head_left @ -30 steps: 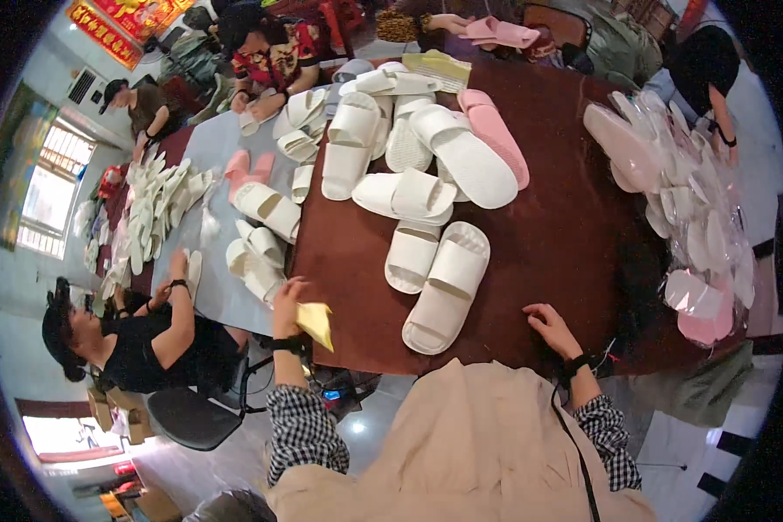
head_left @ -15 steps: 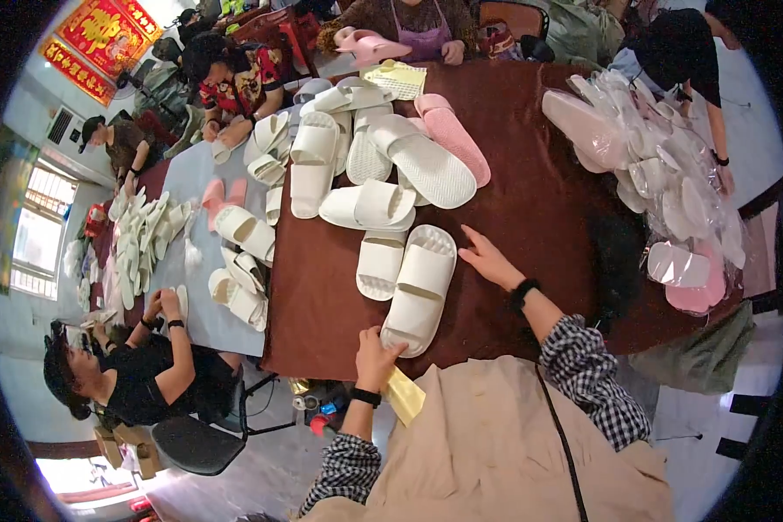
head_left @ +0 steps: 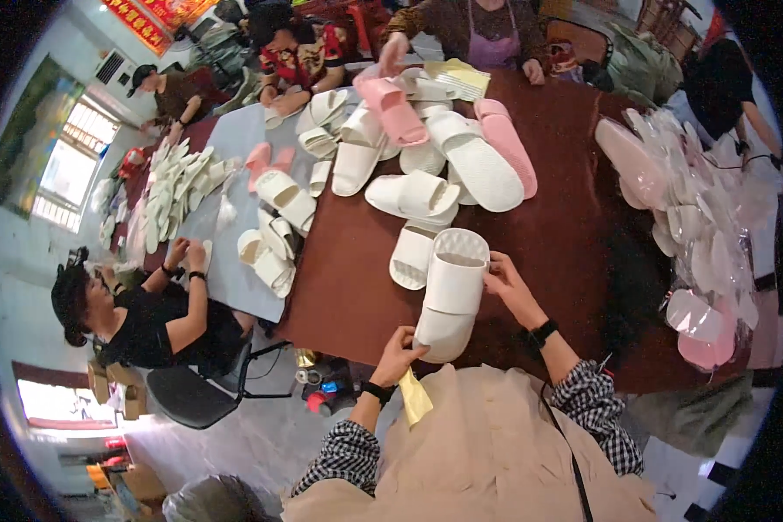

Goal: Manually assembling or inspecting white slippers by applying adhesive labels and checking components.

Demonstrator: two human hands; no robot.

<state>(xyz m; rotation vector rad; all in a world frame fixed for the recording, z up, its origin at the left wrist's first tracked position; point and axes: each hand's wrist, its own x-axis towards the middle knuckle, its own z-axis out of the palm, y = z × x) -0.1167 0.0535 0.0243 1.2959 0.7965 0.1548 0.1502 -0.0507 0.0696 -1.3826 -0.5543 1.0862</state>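
Left hand (head_left: pixel 400 351) grips heel of white slipper (head_left: pixel 451 296), frame centre; right hand (head_left: pixel 511 287) holds its side; brown bench (head_left: pixel 574 235) beneath.

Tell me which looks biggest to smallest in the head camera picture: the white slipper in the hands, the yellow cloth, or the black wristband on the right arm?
1. White slipper, held at both ends by the left hand and right hand.
2. Yellow cloth, hanging from the left hand.
3. Black wristband.

White slipper (head_left: pixel 451 296) on a dark brown worktop (head_left: pixel 565 235); pink slippers (head_left: pixel 506 143) beyond; black-and-white checked sleeves (head_left: pixel 593 409); a yellowish, perhaps paper, strip (head_left: pixel 414 398).
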